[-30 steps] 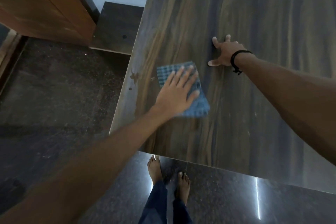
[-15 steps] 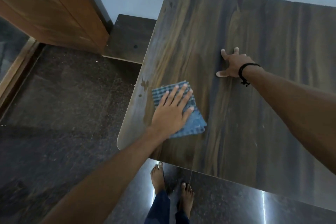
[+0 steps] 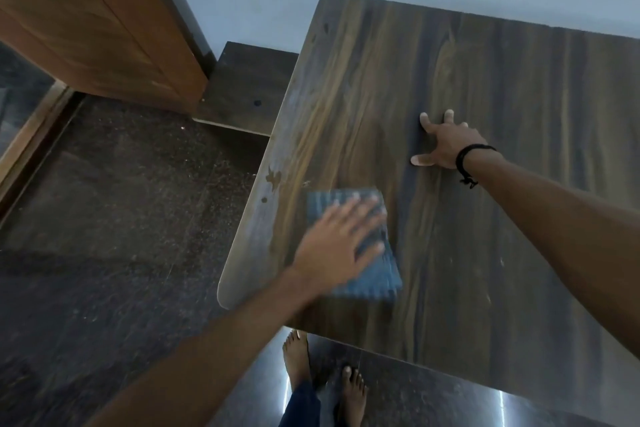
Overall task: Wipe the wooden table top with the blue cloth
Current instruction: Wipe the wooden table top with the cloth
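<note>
Change: blue cloth (image 3: 381, 274) and left hand (image 3: 337, 246) have slid slightly right, away from the left edge, both motion-blurred | wooden table top (image 3: 502, 253): cloth lies flat near its front-left corner | cloth: beneath straight, spread fingers (image 3: 360, 215), its near-right part showing past the palm | right hand (image 3: 446, 146): splayed flat on bare wood, apart from cloth

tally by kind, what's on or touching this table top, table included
wooden table: 1
blue cloth: 1
hands: 2 (left hand flat on the cloth, right hand on the bare wood)
black wrist cord: 1
total: 5
</note>
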